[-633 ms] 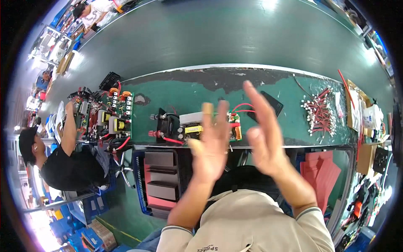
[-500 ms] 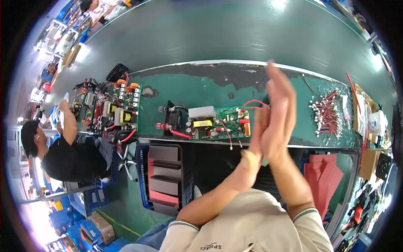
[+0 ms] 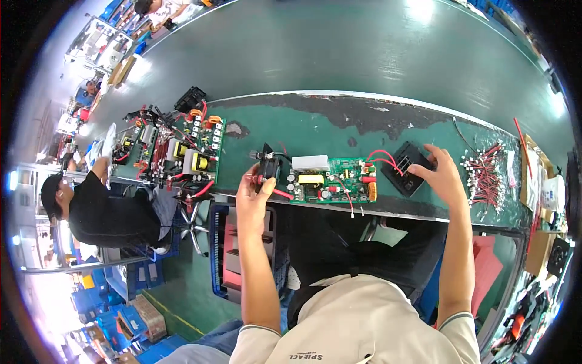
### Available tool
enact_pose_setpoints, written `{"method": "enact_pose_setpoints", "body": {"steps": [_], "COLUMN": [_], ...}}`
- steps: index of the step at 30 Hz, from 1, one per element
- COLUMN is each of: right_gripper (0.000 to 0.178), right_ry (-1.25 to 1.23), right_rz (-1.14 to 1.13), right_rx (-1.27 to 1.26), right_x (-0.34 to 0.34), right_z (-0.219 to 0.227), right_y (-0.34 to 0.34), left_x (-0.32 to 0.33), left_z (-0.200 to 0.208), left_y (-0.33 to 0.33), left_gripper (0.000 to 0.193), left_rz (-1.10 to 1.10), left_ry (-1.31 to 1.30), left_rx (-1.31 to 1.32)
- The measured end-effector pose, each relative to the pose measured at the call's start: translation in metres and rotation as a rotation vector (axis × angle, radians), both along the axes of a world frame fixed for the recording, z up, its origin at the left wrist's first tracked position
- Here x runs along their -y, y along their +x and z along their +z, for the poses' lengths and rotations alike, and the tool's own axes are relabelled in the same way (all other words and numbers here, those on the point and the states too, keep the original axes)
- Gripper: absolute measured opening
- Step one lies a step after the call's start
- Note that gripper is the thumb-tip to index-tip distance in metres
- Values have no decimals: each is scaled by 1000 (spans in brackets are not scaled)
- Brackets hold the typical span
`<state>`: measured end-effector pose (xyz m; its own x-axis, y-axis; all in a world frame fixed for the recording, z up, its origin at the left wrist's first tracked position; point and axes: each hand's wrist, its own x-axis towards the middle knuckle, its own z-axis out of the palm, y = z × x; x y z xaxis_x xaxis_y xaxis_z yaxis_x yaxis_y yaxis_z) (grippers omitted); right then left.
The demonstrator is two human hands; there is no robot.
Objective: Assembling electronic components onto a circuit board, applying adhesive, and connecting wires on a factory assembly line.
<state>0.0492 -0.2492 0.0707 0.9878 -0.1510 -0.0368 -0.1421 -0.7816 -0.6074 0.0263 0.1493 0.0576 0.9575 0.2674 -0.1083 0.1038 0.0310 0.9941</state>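
A green circuit board (image 3: 333,188) lies in front of me, with a grey metal heat sink and a yellow-wrapped transformer on it. My left hand (image 3: 256,191) is closed around a black end panel (image 3: 271,167) with terminal posts at the board's left end; a thick red cable links them. Red wires (image 3: 382,155) run from the board's right end to a black socket panel (image 3: 407,182). My right hand (image 3: 441,173) grips that panel's right side, thumb on its face and fingers by its far corner.
A pile of red-and-black connector leads (image 3: 485,176) lies at the right. Several assembled boards (image 3: 197,148) crowd the table's left part. A co-worker in black (image 3: 109,212) sits at far left. Below the table edge stand a blue crate (image 3: 218,249) and red sheets (image 3: 482,267).
My hands were pressed together above the board's right end. They have parted: the left went to the terminal panel, the right to the socket panel, which now shows.
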Motion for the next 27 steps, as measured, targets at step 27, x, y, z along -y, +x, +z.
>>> {"method": "enact_pose_setpoints", "body": {"steps": [27], "right_gripper": [32], "right_ry": [1255], "right_rz": [308], "right_rx": [-227], "right_x": [-50], "right_z": [47], "right_y": [-81], "left_x": [152], "left_z": [27], "left_y": [-56], "left_gripper": [44], "left_rz": [-227], "left_ry": [-364], "left_rx": [589]}}
